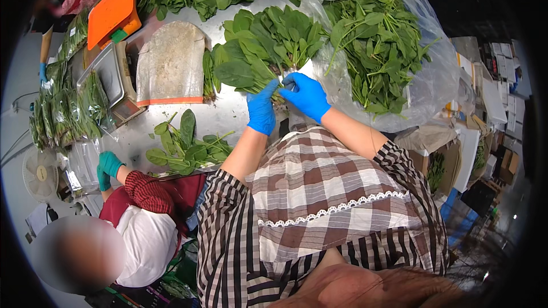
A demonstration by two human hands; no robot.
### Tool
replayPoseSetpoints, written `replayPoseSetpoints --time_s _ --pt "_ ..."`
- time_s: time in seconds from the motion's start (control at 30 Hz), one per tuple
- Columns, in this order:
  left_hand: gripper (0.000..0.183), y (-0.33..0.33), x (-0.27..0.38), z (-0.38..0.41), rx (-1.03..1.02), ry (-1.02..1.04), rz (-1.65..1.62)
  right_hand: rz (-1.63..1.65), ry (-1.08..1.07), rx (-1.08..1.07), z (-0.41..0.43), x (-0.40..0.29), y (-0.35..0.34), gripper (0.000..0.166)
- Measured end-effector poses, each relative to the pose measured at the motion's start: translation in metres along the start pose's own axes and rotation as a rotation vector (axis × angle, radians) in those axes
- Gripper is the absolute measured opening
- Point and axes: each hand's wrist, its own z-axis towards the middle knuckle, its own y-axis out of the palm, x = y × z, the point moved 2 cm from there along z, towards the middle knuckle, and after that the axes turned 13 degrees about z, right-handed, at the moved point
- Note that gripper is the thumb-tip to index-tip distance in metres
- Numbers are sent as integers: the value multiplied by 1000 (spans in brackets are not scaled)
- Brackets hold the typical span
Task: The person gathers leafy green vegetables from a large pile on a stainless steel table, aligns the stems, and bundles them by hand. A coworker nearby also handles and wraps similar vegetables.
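Observation:
In the head view my left hand, in a blue glove, is closed around the stem ends of a bunch of leafy greens, whose leaves point up and left. My right hand, also gloved in blue, is right beside it, its thumb and fingertips together at the stem ends; whether they pinch a stem or root is too small to tell. Just beyond lies another bunch of greens with reddish roots, on the metal table. A large heap of loose greens rests on clear plastic sheeting to the right.
A stained plastic sleeve, a scale, an orange plastic tray and bagged greens are at the left. Loose leaves lie near the front edge. A co-worker's green-gloved hands are at the lower left; another person stands at the upper left.

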Motion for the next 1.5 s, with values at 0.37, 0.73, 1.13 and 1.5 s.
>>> replayPoseSetpoints --time_s 0.37,0.73,1.13,1.5 --pt "24 8 6 -7 5 -2 -117 484 103 31 -7 14 4 23" --pt "27 -30 -8 2 -154 -215 -358 670 148 325 31 32 -62 35" --pt "36 -45 22 0 -104 -162 -442 41 91 269 54 53 -19 24" --pt "30 -8 9 9 -176 -187 -290 -326 -459 -38 13 -7 -2 16"
